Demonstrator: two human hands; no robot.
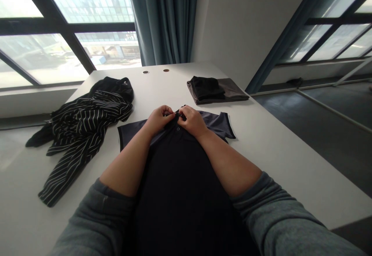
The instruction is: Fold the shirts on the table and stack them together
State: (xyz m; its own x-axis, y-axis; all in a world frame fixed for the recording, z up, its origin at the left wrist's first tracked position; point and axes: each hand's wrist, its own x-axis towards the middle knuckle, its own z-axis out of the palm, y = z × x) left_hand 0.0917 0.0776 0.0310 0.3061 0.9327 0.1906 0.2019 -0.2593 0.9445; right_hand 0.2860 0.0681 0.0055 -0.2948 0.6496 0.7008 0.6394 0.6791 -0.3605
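Note:
A short-sleeved shirt [180, 163] lies spread out on the white table, with a black body and dark grey sleeves edged in black. Its neck opening points away from me, and a small round button [178, 129] shows just below it. At the neck, my left hand [161, 118] pinches the fabric between thumb and fingers. Close beside it, my right hand [190, 120] is also closed on the neck edge. The fingertips of both hands nearly meet, and they hide what exactly is between them.
A crumpled black garment with white stripes [91, 112] lies on the table [157, 89] to the left. Folded dark clothes [206, 87] are stacked at the back right. A blue curtain [165, 19] and windows stand behind the table.

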